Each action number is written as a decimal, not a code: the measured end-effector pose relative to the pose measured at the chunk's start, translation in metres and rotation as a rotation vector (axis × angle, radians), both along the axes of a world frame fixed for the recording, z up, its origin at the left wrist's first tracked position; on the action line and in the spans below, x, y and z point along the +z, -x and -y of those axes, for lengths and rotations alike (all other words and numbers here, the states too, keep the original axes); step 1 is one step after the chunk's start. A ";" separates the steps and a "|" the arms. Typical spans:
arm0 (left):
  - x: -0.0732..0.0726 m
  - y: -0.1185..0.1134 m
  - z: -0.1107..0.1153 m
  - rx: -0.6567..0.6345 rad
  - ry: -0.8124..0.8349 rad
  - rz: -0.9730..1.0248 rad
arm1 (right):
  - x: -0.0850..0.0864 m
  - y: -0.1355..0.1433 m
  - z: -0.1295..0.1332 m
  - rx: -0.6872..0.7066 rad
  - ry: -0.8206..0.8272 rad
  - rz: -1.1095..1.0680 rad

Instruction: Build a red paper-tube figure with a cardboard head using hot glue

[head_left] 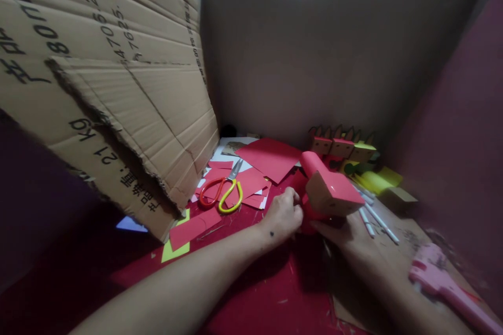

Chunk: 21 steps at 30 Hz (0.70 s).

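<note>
A red paper and cardboard piece (pixel 338 193), with a boxy front and a rolled red tube (pixel 310 162) behind it, is held up over the red table surface. My left hand (pixel 283 212) is closed at its left side, fingertips curled against red paper. Under the boxy part my right hand (pixel 343 233) grips the piece from below; its fingers are partly hidden. Scissors (pixel 231 188) with one red and one yellow handle lie left of my hands, on red paper scraps (pixel 251 183).
Tall cardboard (pixel 157 99) stands at the left. Small cardboard figures (pixel 341 146) and a yellow paper roll (pixel 377 182) sit behind on the right. White sticks (pixel 379 222) and a pink glue gun (pixel 440 277) lie at the right.
</note>
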State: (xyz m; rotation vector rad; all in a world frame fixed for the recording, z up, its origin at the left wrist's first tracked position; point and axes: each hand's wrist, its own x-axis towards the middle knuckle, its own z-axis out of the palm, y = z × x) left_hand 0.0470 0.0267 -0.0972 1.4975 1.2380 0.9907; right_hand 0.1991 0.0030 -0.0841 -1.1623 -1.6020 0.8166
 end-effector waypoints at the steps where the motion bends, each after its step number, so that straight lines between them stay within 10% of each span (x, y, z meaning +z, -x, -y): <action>1: 0.000 0.000 0.001 -0.010 -0.007 -0.010 | 0.002 0.000 0.001 0.005 0.001 0.011; 7: 0.005 0.000 0.008 -0.066 -0.115 -0.031 | -0.005 -0.003 -0.005 -0.008 0.015 -0.065; 14: 0.035 0.038 -0.017 0.185 -0.305 0.082 | -0.007 0.000 -0.003 0.149 0.152 -0.477; 21: 0.034 0.064 -0.033 -0.382 -0.108 0.306 | 0.003 -0.004 0.006 0.405 0.317 -0.643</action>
